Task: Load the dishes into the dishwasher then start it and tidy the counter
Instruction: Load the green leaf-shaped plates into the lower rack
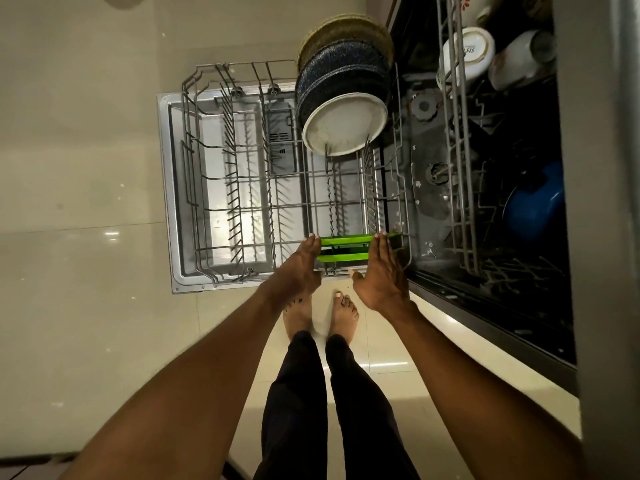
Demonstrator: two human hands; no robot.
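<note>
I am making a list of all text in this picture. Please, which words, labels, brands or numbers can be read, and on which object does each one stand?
"SISIS", as far as it reads, partly hidden by a rack wire: on the base of the white bowl in the upper rack.
Detergent compartment on the open door: only small marks, too blurred to read.
No other text is visible.

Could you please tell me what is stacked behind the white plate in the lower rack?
Behind the white plate stand dark blue speckled plates, then tan woven-looking ones. Only their upper edges show, so their number is unclear.
</note>
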